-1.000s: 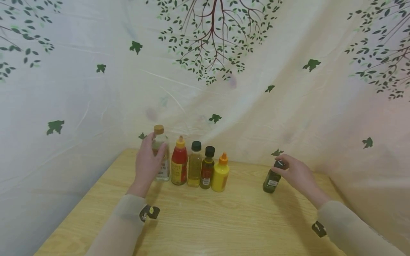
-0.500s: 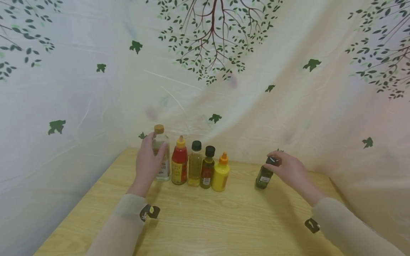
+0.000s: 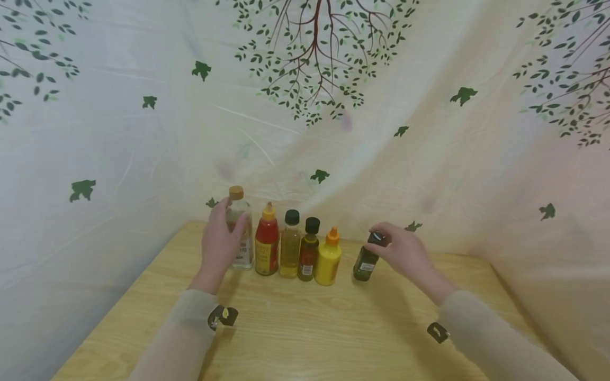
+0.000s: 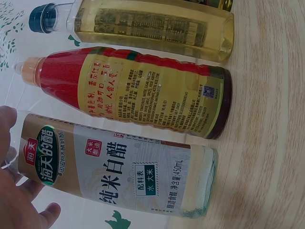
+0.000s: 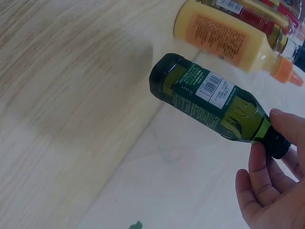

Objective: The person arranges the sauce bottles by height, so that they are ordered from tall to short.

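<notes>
In the head view my left hand (image 3: 219, 246) holds the upper part of a clear white rice vinegar bottle (image 4: 119, 167) with a tan cap (image 3: 235, 192), at the left end of a row. The left wrist view shows its fingers at the bottle's shoulder. My right hand (image 3: 405, 254) pinches the black cap (image 3: 376, 239) of a small dark green glass bottle (image 5: 205, 98), which slants with its base toward the left. A yellow squeeze bottle (image 3: 329, 264) with an orange nozzle stands just left of that green bottle, with a gap between them.
Between the vinegar and the yellow bottle stand a red sauce bottle (image 3: 267, 246), a pale yellow bottle (image 3: 289, 251) with a dark green cap, and a dark bottle (image 3: 308, 256) with a red label. The wooden table (image 3: 295, 333) backs onto a leaf-printed cloth (image 3: 286, 153).
My right hand has carried the green bottle leftward, from the table's right side to near the yellow squeeze bottle. The left hand and the row of bottles have stayed in place.
</notes>
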Demonstrator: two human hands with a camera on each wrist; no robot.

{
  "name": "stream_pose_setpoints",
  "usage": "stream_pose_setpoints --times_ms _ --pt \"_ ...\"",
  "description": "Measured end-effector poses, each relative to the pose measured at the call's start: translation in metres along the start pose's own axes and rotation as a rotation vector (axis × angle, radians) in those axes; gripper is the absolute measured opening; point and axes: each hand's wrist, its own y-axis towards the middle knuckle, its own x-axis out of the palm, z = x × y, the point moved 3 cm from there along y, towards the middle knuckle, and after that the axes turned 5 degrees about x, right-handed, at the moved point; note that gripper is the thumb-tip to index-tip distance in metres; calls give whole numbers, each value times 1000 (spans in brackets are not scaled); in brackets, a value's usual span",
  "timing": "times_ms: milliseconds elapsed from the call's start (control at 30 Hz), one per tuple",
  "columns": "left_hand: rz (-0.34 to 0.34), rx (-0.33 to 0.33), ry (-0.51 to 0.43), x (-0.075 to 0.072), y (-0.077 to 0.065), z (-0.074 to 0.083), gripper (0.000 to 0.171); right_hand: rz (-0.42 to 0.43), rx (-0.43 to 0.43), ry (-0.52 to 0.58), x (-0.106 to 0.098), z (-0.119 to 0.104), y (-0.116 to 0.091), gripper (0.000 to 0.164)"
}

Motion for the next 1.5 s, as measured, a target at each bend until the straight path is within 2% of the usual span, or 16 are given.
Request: stream_pose_setpoints --times_ms 333,733,1133,1500 --pt "3 3 9 1 1 -1 69 -21 -29 17 20 -15 5 39" --pt "4 7 10 1 1 -2 70 -17 -80 5 31 -23 8 37" --pt "0 11 9 0 1 1 71 -4 -89 0 36 -25 7 36" --pt "-3 6 12 1 2 -1 69 -60 -67 11 36 -23 5 47"
